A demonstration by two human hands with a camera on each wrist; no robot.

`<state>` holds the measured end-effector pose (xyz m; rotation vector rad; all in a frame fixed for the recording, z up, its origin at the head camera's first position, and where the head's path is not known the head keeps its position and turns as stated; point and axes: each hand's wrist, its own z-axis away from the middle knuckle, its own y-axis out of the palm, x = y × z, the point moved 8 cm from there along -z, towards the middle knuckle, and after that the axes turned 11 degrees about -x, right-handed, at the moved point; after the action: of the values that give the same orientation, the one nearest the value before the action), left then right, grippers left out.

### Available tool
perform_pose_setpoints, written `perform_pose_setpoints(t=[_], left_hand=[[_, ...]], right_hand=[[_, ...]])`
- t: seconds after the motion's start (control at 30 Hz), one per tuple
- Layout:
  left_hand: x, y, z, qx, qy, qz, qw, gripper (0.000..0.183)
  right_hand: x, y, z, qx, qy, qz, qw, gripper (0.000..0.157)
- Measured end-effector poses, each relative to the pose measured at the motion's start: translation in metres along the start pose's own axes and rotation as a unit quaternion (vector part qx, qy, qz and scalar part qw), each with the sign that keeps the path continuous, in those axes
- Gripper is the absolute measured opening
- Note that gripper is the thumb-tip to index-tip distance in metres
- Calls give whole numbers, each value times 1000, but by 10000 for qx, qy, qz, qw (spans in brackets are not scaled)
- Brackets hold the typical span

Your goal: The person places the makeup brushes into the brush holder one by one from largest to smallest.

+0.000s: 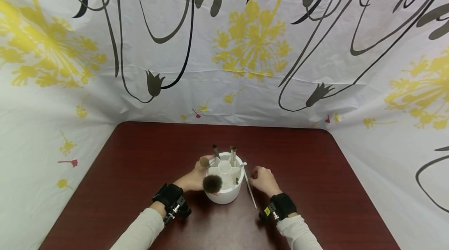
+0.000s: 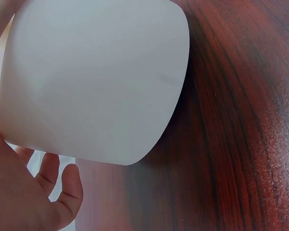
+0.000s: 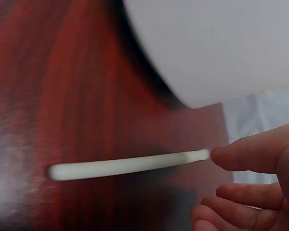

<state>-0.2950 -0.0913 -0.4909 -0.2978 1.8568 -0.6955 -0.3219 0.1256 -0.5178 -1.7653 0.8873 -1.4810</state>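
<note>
A round white makeup brush holder (image 1: 224, 199) with several compartments stands on the table. My left hand (image 1: 194, 178) grips it round its left side. In the left wrist view, the holder's smooth wall (image 2: 101, 82) fills much of the picture, and some fingers (image 2: 71, 190) show past its edge. Beside the holder's right side, a slim white stick (image 1: 250, 189), perhaps a brush handle, lies aslant. Close to that stick is my right hand (image 1: 264, 180). In the right wrist view, the thumb reaches the far end of the stick (image 3: 120, 167), while the other fingers are loosely bent and apart from it.
In the holder stand a fluffy dark brush (image 1: 212, 183), a tan-tipped brush (image 1: 204, 161) and several thinner brushes (image 1: 233, 154). The dark red wooden table (image 1: 158, 145) has rounded far corners. A white cloth with a flower print (image 1: 196, 55) hangs around it.
</note>
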Motion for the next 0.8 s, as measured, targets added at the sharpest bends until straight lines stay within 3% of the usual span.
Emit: perform_pose_setpoints(t=[0.33, 0.8], left_hand=[[1, 2, 0, -148, 77, -87, 9998, 110], [2, 1, -1, -103, 14, -117, 9999, 112]], right_hand=[[-6, 18, 7, 68, -105, 249, 9996, 25], [-5, 15, 6, -176, -131, 178, 9996, 10]])
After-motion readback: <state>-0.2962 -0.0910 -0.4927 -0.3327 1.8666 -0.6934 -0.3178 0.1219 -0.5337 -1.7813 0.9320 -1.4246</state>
